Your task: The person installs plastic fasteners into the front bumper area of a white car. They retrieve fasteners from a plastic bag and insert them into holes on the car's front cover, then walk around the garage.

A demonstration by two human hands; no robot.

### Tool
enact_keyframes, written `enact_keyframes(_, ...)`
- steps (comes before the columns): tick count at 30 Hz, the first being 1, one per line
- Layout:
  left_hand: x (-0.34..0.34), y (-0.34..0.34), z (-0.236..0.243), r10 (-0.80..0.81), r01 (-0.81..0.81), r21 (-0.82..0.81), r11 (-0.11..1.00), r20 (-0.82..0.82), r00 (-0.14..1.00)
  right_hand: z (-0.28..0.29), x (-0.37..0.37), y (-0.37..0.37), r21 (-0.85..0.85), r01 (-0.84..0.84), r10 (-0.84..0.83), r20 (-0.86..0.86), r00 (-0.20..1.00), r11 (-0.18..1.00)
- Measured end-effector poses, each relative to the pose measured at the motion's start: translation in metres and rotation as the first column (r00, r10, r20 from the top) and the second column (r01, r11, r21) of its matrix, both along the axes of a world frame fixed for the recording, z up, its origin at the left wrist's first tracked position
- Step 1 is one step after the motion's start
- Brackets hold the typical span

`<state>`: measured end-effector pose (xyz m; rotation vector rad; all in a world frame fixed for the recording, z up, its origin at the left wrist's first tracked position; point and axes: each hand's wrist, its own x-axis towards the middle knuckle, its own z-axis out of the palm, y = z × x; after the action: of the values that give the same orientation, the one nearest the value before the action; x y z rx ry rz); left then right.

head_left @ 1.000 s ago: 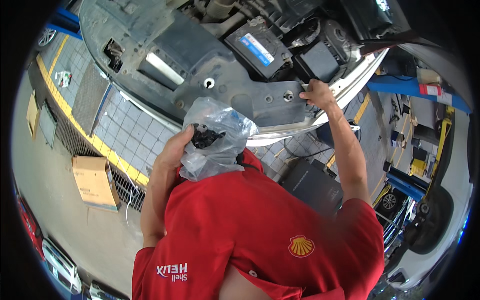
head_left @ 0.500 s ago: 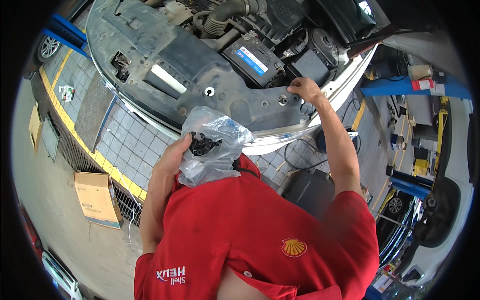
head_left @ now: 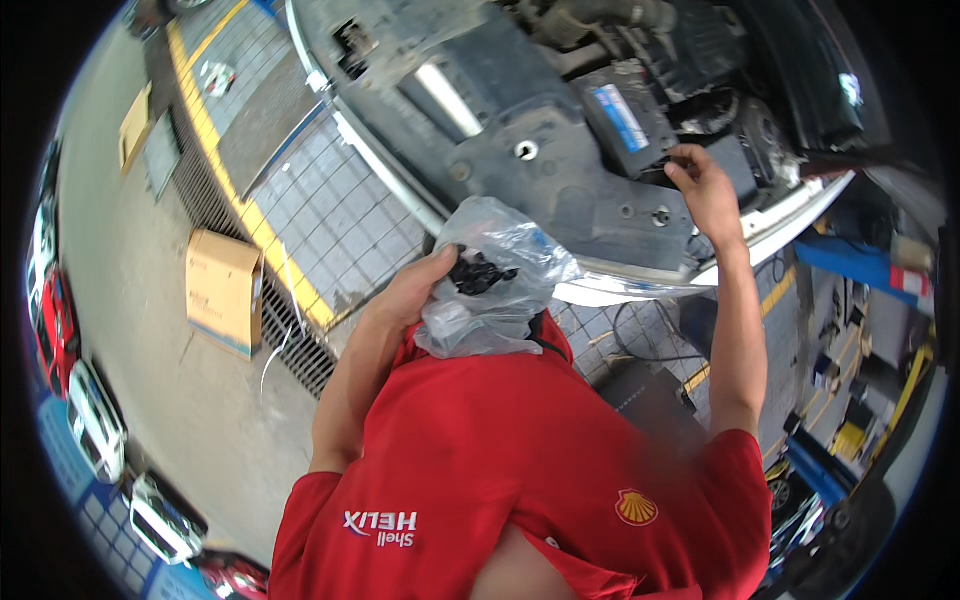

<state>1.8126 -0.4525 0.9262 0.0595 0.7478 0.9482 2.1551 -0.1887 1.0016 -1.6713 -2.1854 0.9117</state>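
Since the earlier frame, my right hand (head_left: 708, 190) has moved from just beside the round hole (head_left: 660, 215) in the dark cover (head_left: 590, 205) toward the corner of the battery (head_left: 620, 125); my view has also turned.

Cover: lies across the front of the open engine bay (head_left: 690, 75). Judged broad, thin plastic: light for its size, slightly flexible, liable to crack around holes. Take hold along a free edge.

Battery: sits behind the cover. Judged heavy and rigid. My right fingers are curled near its corner, thumb close to forefinger; I cannot tell whether they touch it or pinch anything.

Plastic bag (head_left: 505, 305): clear, held up between my red shirt (head_left: 480, 430) and the white bumper (head_left: 625, 288). Judged very light, limp, rather slippery. Grip a gathered fold; a flat pinch may slide. My left hand (head_left: 425, 285) grasps its left side.

Black parts (head_left: 480, 273): loose cluster in the bag, individual shapes too small to tell. Judged light, stiff, easily dropped. Take singly by fingertip, keeping the bag upright against spillage.
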Motion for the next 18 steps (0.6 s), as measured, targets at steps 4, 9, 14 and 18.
enact_keyframes(4, 0.003, -0.018, 0.008, 0.059, -0.059, -0.023, 0.998, 0.004, 0.998, 0.064, -0.083, -0.09, -0.043, -0.374, 0.342, -0.317, 0.885, 0.927)
enact_keyframes(9, -0.013, -0.04, 0.017, 0.165, -0.169, -0.042, 0.985, -0.073, 0.984, 0.068, -0.17, -0.154, 0.178, -0.704, 0.727, -0.165, 0.667, 0.687)
enact_keyframes(14, -0.055, -0.075, 0.012, 0.242, -0.242, 0.026, 0.97, 0.004, 0.97, 0.048, -0.233, -0.191, 0.284, -0.744, 0.77, 0.027, 0.637, 0.605)
enact_keyframes(18, -0.105, -0.108, 0.003, 0.24, -0.232, 0.084, 0.969, -0.108, 0.965, 0.042, -0.284, -0.216, 0.322, -0.783, 0.806, 0.09, 0.585, 0.532)
